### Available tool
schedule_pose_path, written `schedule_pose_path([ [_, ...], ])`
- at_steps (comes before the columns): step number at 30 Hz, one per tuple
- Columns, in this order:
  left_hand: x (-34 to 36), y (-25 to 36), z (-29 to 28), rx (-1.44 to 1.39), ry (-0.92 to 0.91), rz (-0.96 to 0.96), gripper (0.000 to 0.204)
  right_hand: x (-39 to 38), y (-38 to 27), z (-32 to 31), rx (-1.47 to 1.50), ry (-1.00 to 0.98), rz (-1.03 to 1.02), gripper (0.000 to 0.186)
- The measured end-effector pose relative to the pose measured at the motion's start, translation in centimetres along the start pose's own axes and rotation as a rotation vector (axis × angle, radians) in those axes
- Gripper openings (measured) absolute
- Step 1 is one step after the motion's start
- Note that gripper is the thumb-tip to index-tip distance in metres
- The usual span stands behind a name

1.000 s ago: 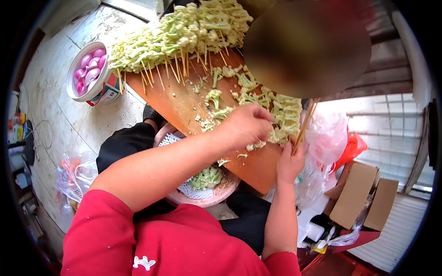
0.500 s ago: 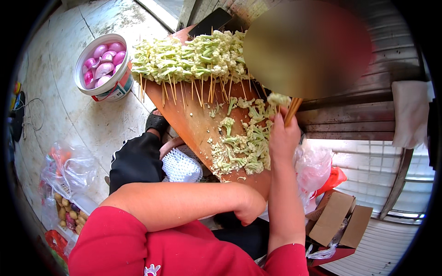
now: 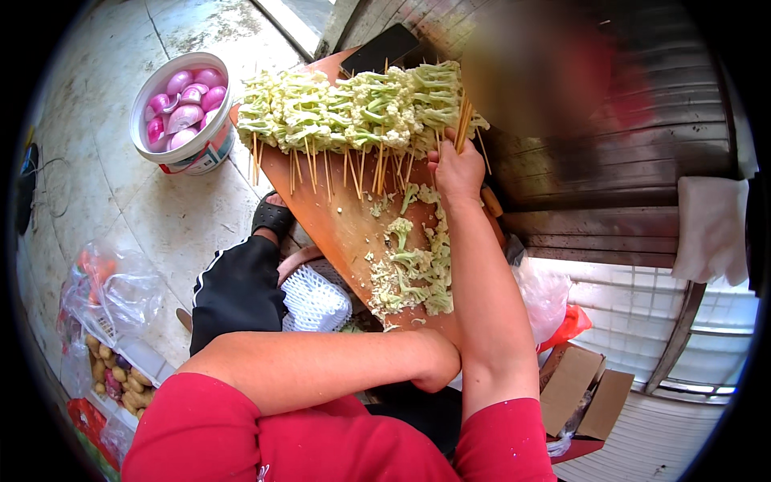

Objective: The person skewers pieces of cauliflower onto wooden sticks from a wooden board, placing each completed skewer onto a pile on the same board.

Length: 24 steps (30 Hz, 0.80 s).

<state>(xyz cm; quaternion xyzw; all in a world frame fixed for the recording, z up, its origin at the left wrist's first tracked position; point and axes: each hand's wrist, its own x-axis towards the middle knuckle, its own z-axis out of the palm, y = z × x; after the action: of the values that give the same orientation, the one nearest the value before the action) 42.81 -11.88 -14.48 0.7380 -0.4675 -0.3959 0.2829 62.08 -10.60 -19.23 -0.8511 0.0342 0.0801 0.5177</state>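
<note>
My right hand [image 3: 458,169] is closed around a small bundle of bare wooden skewers [image 3: 463,122], which point up and away. It sits against the near right end of a thick row of cauliflower skewers [image 3: 353,108], whose sticks poke out toward me. Whether it also grips a skewer from that row, I cannot tell. Loose cauliflower florets [image 3: 409,257] and crumbs lie on the orange-brown board [image 3: 321,213] beneath my right forearm. My left hand [image 3: 438,361] hangs bent down beside my right elbow, its fingers hidden.
A white bucket [image 3: 144,104] of peeled purple onions stands on the tiled floor at left. A dark phone [image 3: 381,50] lies at the board's far end. Potatoes [image 3: 120,377] and plastic bags [image 3: 112,289] are at lower left; a cardboard box [image 3: 574,386] is at lower right.
My right hand has moved forward and left, from above the loose florets to the right end of the skewer row. The floret seen beside its fingers no longer stands out there. My left hand stays put.
</note>
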Motion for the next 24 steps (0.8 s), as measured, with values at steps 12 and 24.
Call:
schedule_pose_path([
  [12,2.5,-0.6,0.2,0.107,0.078,-0.069,0.022,-12.5,6.2,-13.9,0.127,-0.065,0.170,0.032],
  [24,8.0,-7.6,0.0,0.015,0.716,-0.475,0.023,-21.2,13.7,-20.7,0.350,0.123,0.202,0.028],
])
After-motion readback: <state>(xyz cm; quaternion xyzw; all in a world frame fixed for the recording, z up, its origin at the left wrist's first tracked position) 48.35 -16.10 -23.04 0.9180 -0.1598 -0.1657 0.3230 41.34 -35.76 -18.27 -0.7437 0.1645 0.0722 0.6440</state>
